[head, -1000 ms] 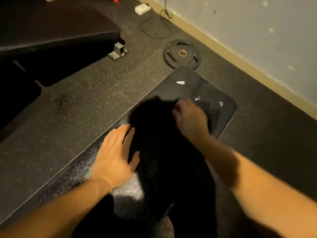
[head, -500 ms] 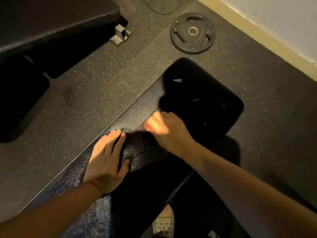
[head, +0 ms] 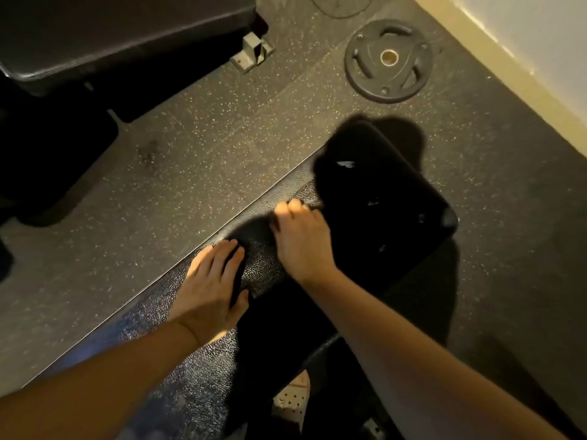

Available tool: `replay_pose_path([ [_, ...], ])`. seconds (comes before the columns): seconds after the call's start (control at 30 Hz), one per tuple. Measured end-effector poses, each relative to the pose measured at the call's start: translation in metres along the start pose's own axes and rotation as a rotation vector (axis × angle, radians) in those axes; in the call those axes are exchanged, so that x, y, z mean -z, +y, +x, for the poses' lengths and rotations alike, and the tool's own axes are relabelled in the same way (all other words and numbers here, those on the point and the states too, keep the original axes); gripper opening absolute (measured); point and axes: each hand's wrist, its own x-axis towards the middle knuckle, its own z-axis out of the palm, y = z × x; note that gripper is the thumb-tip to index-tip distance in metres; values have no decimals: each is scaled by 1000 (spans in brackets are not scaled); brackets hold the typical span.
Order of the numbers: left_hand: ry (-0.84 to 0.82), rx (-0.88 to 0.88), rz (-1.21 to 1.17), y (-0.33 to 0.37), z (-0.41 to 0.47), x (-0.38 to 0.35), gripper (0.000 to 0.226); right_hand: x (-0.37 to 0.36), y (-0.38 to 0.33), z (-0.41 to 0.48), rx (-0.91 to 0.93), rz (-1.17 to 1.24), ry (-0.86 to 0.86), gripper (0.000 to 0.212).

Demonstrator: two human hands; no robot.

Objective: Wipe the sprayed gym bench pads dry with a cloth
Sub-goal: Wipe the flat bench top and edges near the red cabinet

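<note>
A black textured bench pad (head: pixel 203 385) runs diagonally from lower left to upper right, its far end in deep shadow with a few small shiny spots. My left hand (head: pixel 209 290) lies flat on the pad, fingers spread. Just beyond it, my right hand (head: pixel 301 239) is curled into a fist pressed on the pad. A dark cloth (head: pixel 306 193) shows as a crinkled edge past the knuckles; most of it is lost in the shadow.
A second black bench pad (head: pixel 127 33) with a metal foot (head: pixel 252 52) stands at the upper left. A round weight plate (head: pixel 389 60) lies on the speckled rubber floor near the wall skirting (head: pixel 508 58). My shoe (head: pixel 293 398) shows under the bench.
My right hand has drawn back from the pad's far end toward the left edge, closer to my left hand. The left hand has stayed flat on the pad.
</note>
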Motion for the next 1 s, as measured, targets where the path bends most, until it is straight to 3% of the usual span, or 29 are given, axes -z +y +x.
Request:
replay_pose_path([
  [0.17,-99,142,-64,18,3,23,98,36,16,-10,224,-36,-240,36],
  [0.27,-128,194,-138,29,12,36,102,56,48,15,112,-147,-236,31],
  [0.37,-196,274,-162,42,19,49,112,71,67,47,-64,-101,-216,29],
  [0.47,-264,329,-116,51,33,60,115,72,55,63,-81,-84,-255,35],
  [0.63,-332,420,-40,62,43,54,116,52,15,56,240,-18,-437,31],
  [0.73,-239,478,-80,66,45,54,116,50,14,52,580,-5,-579,32],
  [0.87,-178,586,-2,85,47,60,98,63,73,66,1096,24,-574,21],
  [0.93,-256,610,31,93,49,57,96,70,107,91,1136,-1,-543,27],
  [1.0,-305,629,77,96,49,58,95,70,119,114,1002,16,-542,25],
])
